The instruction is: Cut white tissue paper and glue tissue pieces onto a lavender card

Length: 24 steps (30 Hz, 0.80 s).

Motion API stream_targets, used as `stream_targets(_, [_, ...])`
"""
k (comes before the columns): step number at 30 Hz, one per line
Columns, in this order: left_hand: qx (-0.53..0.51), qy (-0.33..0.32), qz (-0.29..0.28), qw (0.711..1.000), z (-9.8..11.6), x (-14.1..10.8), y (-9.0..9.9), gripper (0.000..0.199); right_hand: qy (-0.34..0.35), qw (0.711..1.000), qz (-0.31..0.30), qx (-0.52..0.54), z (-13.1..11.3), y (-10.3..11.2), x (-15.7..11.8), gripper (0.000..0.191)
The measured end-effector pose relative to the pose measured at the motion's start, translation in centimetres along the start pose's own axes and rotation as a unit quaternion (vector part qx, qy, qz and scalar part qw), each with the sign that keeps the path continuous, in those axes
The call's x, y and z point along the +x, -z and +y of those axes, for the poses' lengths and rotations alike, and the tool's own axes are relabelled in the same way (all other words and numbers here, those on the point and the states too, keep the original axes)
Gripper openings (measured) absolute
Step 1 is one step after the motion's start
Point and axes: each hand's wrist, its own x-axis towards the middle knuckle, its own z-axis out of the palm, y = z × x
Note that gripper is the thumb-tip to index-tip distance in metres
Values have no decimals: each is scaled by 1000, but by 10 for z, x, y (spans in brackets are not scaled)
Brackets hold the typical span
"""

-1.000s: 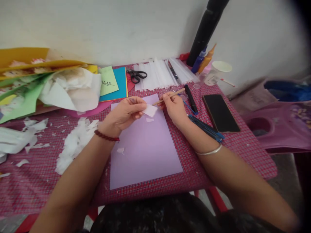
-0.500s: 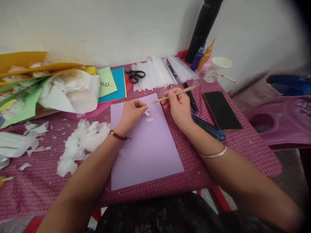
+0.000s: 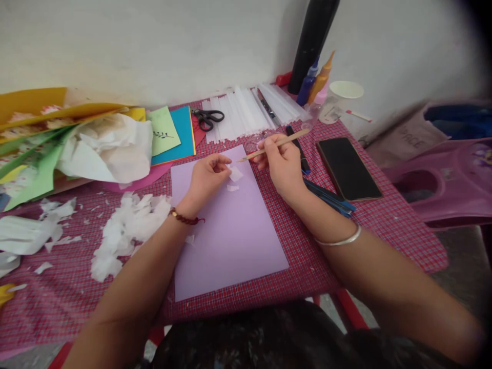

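Note:
A sheet of lilac paper lies on the checked tablecloth in front of me. My left hand is over its upper part, thumb and fingertips apart. Right beside the thumb is a small scrap of white tissue paper; a smaller scrap lies flat just below. My right hand pinches a slim wooden stick, pencil-fashion, at the sheet's upper right edge. The stick's narrow tip points left toward the left fingertips, above the tissue scrap.
Torn white tissue is heaped left of the sheet. Coloured papers, scissors and clear glue sticks lie behind. On the right are a phone, blue pens, a plastic cup and paint bottles.
My left thumb and fingertips have parted from the tissue scrap, which now shows more fully beside them. My right hand still holds the stick in nearly the same place. The view has shifted slightly.

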Motion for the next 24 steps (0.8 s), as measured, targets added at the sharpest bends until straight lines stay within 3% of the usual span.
stream_targets(16, [45,5,12,999,-5,1,-2,17,17,989,-86,-123,7,-7,-10,24])
stream_targets(21, [21,-29,86,996,-9,3,3,7,24,984,-93,-147,7,-9,-11,21])
stream_targets(24, [-2,2,93,996,-19,5,7,5,18,985,-97,-139,9,-9,-11,22])
